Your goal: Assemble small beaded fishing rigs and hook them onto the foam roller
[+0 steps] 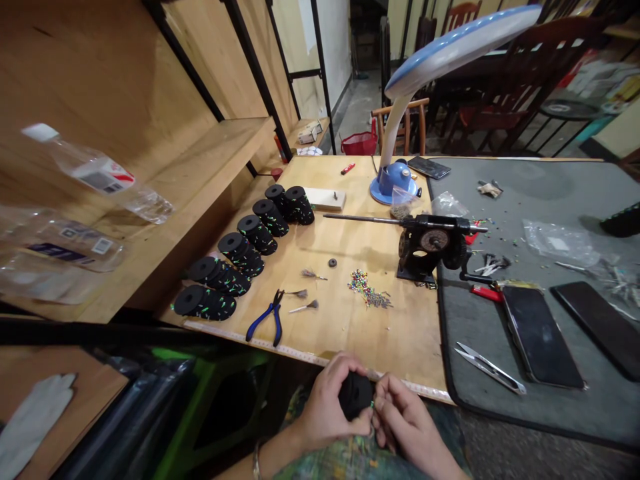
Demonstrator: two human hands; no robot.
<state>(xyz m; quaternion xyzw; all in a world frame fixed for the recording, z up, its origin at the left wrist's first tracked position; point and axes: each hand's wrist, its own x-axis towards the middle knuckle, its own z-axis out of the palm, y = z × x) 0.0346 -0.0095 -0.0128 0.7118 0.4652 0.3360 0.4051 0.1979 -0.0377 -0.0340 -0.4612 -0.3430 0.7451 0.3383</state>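
Note:
My left hand (333, 400) is wrapped around a black foam spool (356, 395), held low in front of me at the table's front edge. Against the spool's right side, the fingers of my right hand (397, 413) are pinched together. A small green bit shows between the hands; what my right fingers pinch is too small to make out. Stacks of similar black foam spools (205, 303) with green and white bits stand along the table's left side. Blue-handled pliers (267, 320) lie open near the front edge, beside several small bristle-ended pieces (305, 307).
A pile of coloured beads (367, 290) lies mid-table before a black hand-cranked winder (425, 247) with a long rod. A blue lamp (395, 180) stands behind. On the grey mat (470, 320) are snips (490, 368), phones (543, 337) and plastic bags. Bottles (105, 173) rest on the left shelf.

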